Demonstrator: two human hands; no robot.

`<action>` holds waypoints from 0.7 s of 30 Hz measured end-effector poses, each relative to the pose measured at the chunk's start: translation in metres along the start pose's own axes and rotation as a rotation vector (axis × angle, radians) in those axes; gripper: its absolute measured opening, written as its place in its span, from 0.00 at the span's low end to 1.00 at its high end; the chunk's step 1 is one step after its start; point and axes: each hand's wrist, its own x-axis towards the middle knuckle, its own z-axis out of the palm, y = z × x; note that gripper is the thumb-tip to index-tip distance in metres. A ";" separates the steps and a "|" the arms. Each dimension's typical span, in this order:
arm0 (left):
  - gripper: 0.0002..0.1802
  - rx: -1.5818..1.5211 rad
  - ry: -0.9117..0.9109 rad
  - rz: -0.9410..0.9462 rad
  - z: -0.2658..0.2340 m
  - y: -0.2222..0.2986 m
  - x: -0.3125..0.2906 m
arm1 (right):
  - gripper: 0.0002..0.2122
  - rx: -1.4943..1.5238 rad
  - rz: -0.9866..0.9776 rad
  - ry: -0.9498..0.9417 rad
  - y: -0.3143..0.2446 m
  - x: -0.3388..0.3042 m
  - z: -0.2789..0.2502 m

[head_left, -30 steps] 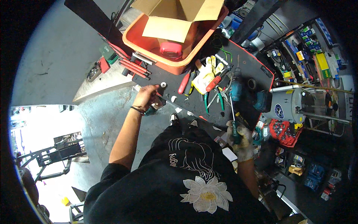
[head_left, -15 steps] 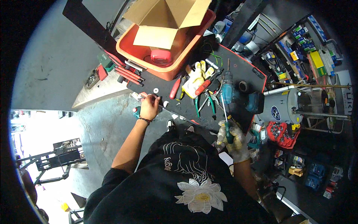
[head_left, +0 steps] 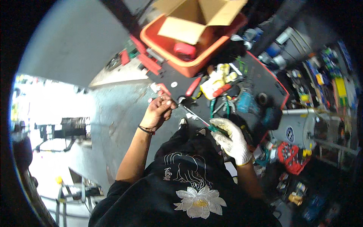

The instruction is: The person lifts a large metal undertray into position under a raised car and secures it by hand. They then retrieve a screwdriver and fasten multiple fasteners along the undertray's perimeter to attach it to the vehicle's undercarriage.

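My right hand (head_left: pixel 232 140), in a white work glove, is closed around the green handle of a screwdriver (head_left: pixel 216 129). Its metal shaft slants up and leftward over the table's near edge, and the tip comes close to the fingers of my left hand (head_left: pixel 160 110). That hand is bare with a dark band at the wrist, and its thumb and fingers are pinched together. Whatever sits between them is too small and blurred to name. Beyond the hands lie green-handled pliers (head_left: pixel 212 108), a red-handled tool (head_left: pixel 193 86), yellow-and-white work gloves (head_left: pixel 216 84) and a blue power drill (head_left: pixel 245 102).
On the dark table (head_left: pixel 272 81), an orange tub (head_left: pixel 181 66) holds an open cardboard box (head_left: pixel 183 30). A white washer (head_left: pixel 174 84) lies near the left hand. To the right are a grey cylindrical tank (head_left: pixel 298 132), a red tray of small parts (head_left: pixel 293 157) and stocked shelves.
My right hand has moved left and turned the screwdriver, which pointed away from me, toward my left hand. The left hand stays pinched. The whole view has shifted and blurred.
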 end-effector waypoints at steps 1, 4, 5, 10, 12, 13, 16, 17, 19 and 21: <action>0.06 -0.016 -0.023 0.001 0.000 0.003 -0.013 | 0.18 0.040 -0.016 -0.046 -0.001 0.009 0.004; 0.06 0.004 0.097 0.050 -0.006 0.007 -0.064 | 0.16 -0.004 -0.057 -0.148 -0.003 0.032 0.018; 0.06 0.012 0.140 0.060 -0.008 0.007 -0.080 | 0.17 0.043 -0.003 -0.170 -0.004 0.039 0.023; 0.10 0.035 0.310 0.155 -0.018 0.002 -0.162 | 0.15 -0.137 -0.068 -0.356 -0.018 0.049 0.060; 0.15 0.088 0.349 0.182 -0.022 0.000 -0.189 | 0.15 -0.207 -0.087 -0.421 -0.023 0.048 0.081; 0.16 0.057 0.343 0.195 -0.024 0.000 -0.203 | 0.14 -0.242 -0.097 -0.449 -0.026 0.045 0.093; 0.21 -0.062 0.273 0.259 -0.026 -0.004 -0.239 | 0.14 -0.323 -0.175 -0.517 -0.031 0.036 0.126; 0.21 -0.096 0.278 0.270 -0.028 -0.006 -0.252 | 0.14 -0.356 -0.214 -0.531 -0.031 0.029 0.138; 0.22 -0.162 0.285 0.290 -0.037 -0.012 -0.279 | 0.13 -0.343 -0.145 -0.541 -0.030 0.015 0.161; 0.22 -0.247 0.239 0.315 -0.053 -0.022 -0.311 | 0.12 -0.388 -0.101 -0.561 -0.027 -0.003 0.185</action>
